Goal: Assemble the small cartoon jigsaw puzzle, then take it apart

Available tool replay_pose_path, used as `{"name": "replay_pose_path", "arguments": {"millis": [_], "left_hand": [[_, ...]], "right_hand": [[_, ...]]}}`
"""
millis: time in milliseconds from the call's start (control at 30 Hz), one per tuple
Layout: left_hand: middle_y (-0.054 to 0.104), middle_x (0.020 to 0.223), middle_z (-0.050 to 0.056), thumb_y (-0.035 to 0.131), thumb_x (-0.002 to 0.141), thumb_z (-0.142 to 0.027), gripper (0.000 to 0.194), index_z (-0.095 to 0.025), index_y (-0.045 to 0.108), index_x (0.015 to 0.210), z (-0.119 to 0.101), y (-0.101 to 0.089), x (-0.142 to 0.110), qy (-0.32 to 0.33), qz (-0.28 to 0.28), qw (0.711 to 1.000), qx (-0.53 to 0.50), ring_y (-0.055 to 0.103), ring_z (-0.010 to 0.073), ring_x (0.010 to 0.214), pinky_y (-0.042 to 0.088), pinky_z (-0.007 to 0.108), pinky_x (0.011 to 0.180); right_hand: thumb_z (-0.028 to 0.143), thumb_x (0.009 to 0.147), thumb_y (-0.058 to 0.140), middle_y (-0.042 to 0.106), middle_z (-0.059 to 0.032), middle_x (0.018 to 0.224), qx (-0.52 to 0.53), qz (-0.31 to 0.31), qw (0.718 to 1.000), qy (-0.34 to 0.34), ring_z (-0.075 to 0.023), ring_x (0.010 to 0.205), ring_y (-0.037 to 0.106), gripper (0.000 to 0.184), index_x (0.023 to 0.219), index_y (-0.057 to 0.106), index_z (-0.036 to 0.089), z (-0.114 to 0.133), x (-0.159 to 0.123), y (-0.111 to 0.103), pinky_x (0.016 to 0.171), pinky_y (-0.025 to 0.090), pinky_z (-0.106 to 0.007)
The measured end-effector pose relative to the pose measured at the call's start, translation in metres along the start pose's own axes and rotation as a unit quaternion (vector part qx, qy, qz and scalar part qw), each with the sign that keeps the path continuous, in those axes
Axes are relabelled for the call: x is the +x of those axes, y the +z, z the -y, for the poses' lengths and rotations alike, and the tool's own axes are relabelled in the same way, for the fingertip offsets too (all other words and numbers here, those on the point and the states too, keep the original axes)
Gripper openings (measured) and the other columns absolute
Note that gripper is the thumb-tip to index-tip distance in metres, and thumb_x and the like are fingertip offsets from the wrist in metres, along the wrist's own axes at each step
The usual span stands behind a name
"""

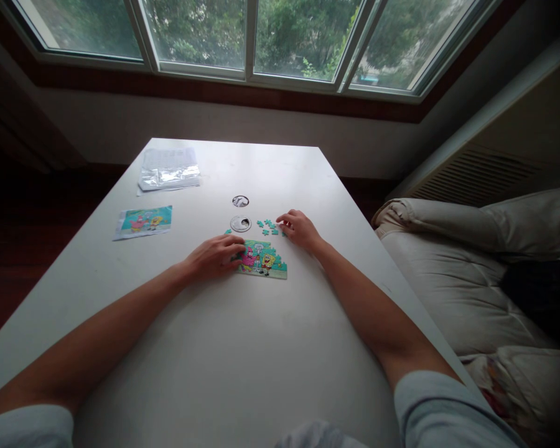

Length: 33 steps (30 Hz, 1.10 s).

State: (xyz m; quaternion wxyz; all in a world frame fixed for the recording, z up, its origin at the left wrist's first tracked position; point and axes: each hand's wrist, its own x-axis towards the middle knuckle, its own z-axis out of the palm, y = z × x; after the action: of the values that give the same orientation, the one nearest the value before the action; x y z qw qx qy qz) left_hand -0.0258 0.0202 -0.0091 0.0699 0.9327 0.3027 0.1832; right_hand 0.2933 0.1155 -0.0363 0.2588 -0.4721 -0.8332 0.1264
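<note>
A partly assembled jigsaw puzzle (262, 264) with cartoon figures lies flat on the white table, its upper right edge stepped and unfinished. Over its left end rests my left hand (217, 255), fingers loosely bent and laid on the puzzle, covering that end. Several loose teal jigsaw pieces (267, 228) are scattered just above the puzzle. My right hand (298, 228) hovers at the right side of these pieces with its fingers apart, fingertips close to or touching one. Another loose piece (228, 232) lies beyond my left hand.
A printed picture sheet (145, 221) lies at the left. Behind it is a clear plastic bag with paper (169, 168). Two round inserts, a metallic cover (241, 224) and a hole (240, 201), sit mid-table. A padded sofa (438, 274) stands to the right, windows ahead.
</note>
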Motion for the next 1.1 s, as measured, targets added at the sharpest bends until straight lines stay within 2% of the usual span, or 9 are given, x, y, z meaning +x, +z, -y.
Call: {"name": "replay_pose_path", "arguments": {"millis": [100, 200, 433, 600, 900, 1100], "left_hand": [[0.063, 0.131, 0.011, 0.058, 0.097, -0.036, 0.033, -0.023, 0.063, 0.126, -0.002, 0.0, 0.001, -0.003, 0.002, 1.0, 0.011, 0.062, 0.0257, 0.115, 0.051, 0.041, 0.1], [0.062, 0.131, 0.012, 0.062, 0.095, -0.039, 0.035, -0.023, 0.064, 0.126, -0.002, 0.001, 0.002, -0.01, 0.002, 1.0, 0.017, 0.061, 0.0274, 0.116, 0.051, 0.044, 0.101], [0.061, 0.132, 0.011, 0.058, 0.097, -0.039, 0.032, -0.023, 0.064, 0.124, -0.004, 0.008, 0.004, -0.06, -0.01, 0.998, 0.034, 0.059, 0.0274, 0.118, 0.05, 0.045, 0.104], [0.06, 0.132, 0.012, 0.058, 0.096, -0.04, 0.033, -0.023, 0.063, 0.125, -0.004, 0.011, 0.005, -0.071, -0.008, 0.997, 0.039, 0.058, 0.0278, 0.119, 0.051, 0.045, 0.103], [0.061, 0.131, 0.012, 0.056, 0.097, -0.041, 0.032, -0.023, 0.065, 0.123, -0.005, 0.011, 0.006, -0.075, -0.017, 0.996, 0.042, 0.059, 0.0285, 0.116, 0.051, 0.047, 0.099], [0.063, 0.128, 0.01, 0.056, 0.098, -0.04, 0.031, -0.024, 0.065, 0.123, -0.004, 0.008, 0.005, -0.075, -0.017, 0.996, 0.042, 0.059, 0.0266, 0.115, 0.049, 0.045, 0.101]], "right_hand": [[0.02, 0.091, 0.061, 0.063, -0.0069, 0.095, -0.018, 0.004, 0.999, -0.029, -0.0224, 0.094, 0.056, 0.024, 0.11, 0.076, 0.026, 0.006, 0.0, 0.003, 0.086, 0.046, -0.035], [0.021, 0.091, 0.063, 0.062, -0.0072, 0.096, -0.04, 0.007, 0.998, -0.041, -0.023, 0.095, 0.055, 0.022, 0.108, 0.076, 0.026, 0.008, -0.001, 0.003, 0.088, 0.046, -0.035], [0.027, 0.091, 0.064, 0.061, -0.0062, 0.093, -0.065, 0.002, 0.998, -0.007, -0.0233, 0.096, 0.054, 0.012, 0.1, 0.073, 0.024, 0.008, -0.002, -0.001, 0.087, 0.044, -0.036], [0.029, 0.091, 0.065, 0.06, -0.0069, 0.095, -0.062, -0.002, 0.998, 0.004, -0.0238, 0.096, 0.054, 0.01, 0.097, 0.071, 0.024, 0.01, -0.002, 0.0, 0.085, 0.044, -0.036], [0.026, 0.091, 0.063, 0.061, -0.0076, 0.098, -0.044, 0.005, 0.999, -0.005, -0.0241, 0.098, 0.053, 0.022, 0.11, 0.075, 0.027, 0.007, -0.001, 0.004, 0.089, 0.045, -0.037], [0.024, 0.089, 0.065, 0.06, -0.0069, 0.096, -0.033, 0.03, 0.999, -0.008, -0.0238, 0.096, 0.053, 0.021, 0.107, 0.075, 0.026, 0.007, 0.002, 0.002, 0.09, 0.045, -0.037]]}}
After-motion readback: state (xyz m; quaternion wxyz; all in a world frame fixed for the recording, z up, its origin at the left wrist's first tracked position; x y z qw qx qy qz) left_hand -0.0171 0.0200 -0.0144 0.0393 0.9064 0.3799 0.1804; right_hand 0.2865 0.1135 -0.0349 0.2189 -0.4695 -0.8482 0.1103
